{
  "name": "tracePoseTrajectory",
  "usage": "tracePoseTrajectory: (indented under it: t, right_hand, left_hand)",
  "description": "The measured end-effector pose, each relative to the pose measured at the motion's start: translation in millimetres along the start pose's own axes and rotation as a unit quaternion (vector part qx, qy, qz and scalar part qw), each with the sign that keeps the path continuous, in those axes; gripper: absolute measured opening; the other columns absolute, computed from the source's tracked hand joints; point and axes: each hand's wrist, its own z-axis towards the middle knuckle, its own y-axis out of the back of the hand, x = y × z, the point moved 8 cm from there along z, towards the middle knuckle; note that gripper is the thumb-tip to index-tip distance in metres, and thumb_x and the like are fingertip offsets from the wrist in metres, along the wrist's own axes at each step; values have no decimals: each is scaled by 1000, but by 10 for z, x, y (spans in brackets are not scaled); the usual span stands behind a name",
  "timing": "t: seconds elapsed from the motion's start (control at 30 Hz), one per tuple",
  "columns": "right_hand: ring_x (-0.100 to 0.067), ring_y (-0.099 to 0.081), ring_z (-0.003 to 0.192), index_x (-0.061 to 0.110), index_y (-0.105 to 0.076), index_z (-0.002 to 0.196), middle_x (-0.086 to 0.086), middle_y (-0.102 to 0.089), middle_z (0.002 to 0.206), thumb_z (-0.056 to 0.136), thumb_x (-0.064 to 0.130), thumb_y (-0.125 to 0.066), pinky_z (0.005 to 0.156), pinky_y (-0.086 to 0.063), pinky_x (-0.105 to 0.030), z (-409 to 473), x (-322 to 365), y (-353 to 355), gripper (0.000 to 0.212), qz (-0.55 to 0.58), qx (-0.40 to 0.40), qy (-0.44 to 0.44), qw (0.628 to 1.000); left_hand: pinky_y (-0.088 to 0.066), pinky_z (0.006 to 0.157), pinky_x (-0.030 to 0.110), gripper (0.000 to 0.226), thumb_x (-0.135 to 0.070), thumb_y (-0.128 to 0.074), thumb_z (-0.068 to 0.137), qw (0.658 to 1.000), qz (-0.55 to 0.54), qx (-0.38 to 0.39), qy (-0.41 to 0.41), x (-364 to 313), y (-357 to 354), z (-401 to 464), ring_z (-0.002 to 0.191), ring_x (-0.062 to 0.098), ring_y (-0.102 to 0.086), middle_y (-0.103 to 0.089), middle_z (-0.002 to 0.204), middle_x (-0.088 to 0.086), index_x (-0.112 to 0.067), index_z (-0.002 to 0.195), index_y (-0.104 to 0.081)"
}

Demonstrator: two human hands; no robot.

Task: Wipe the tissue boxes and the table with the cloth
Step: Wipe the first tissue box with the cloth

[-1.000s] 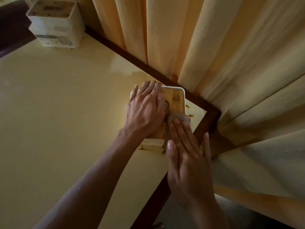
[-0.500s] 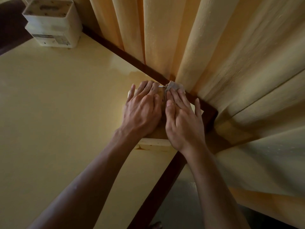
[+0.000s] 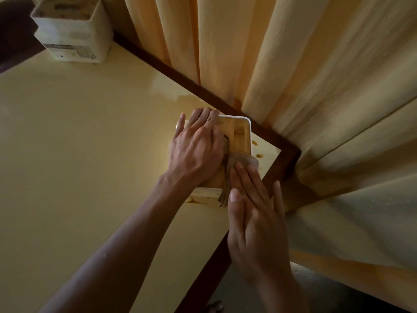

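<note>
In the head view, a tissue box (image 3: 237,134) with a wooden top and white rim is being held down at the table's (image 3: 79,143) corner by the left hand (image 3: 196,150), which is being laid flat across the box's top, its fingers reaching to the far edge and only loosely bent, with nothing being clasped in them. Just to the right of that hand, a brownish cloth (image 3: 239,161) is being pressed against the box's near right part by the right hand (image 3: 255,222); its fingers are being kept straight and together on the cloth, not curled round it. A fold of the cloth is being let hang down the box's near side, between the two hands. Small brown stains are being shown on the tabletop beyond the right hand's fingertips. Well beyond the left hand, at the far corner, a second white tissue box (image 3: 72,30) is being left standing. Pale yellow curtains (image 3: 293,64) are hanging beyond and to the right of both hands.
</note>
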Motion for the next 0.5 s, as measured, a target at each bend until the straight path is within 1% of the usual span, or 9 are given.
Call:
tracePoseTrajectory:
  t: [0.1, 0.23, 0.3, 0.43, 0.5]
  right_hand:
    - [3, -6, 155, 22, -36, 158, 13, -27, 166, 109, 40, -13, 128, -5, -49, 240, -61, -55, 57, 7, 25, -5, 1000]
    - [5, 2, 154, 26, -28, 161, 13, -19, 168, 105, 46, -6, 129, 1, -45, 651, -161, -128, 63, -4, 61, -3, 998]
    - [4, 4, 154, 26, -27, 160, 13, -18, 168, 106, 44, -9, 129, 1, -44, 841, -184, -142, 60, -13, 71, 9, 997]
    - [3, -2, 154, 24, -35, 158, 13, -24, 167, 111, 36, -17, 129, 1, -40, 1014, -181, -106, 52, -10, 66, 17, 998]
    - [2, -7, 154, 23, -39, 156, 12, -29, 166, 113, 35, -22, 129, -6, -43, 1012, -151, -102, 49, 5, 63, 16, 998]
  left_hand:
    - [-9, 126, 47, 54, -31, -19, 102, 1000, 1, -2, 0, 1, -11, 11, 148, 10, -27, -47, 152, -3, -15, 145, -47]
    - [-7, 127, 45, 56, -33, -20, 102, 1000, -2, 3, 9, 11, -14, 5, 151, 10, -23, -42, 157, -1, -14, 149, -45]
    - [-6, 127, 46, 58, -35, -18, 102, 1000, -5, 15, 6, 11, -21, 8, 152, 12, -21, -39, 160, 2, -14, 151, -42]
    - [-5, 127, 46, 61, -35, -16, 101, 1000, -7, 14, 7, -2, -2, 2, 153, 12, -21, -38, 161, 2, -13, 152, -42]
    - [-4, 127, 44, 63, -37, -14, 101, 999, -11, 29, 8, 8, -19, 0, 154, 11, -15, -33, 163, 1, -14, 154, -38]
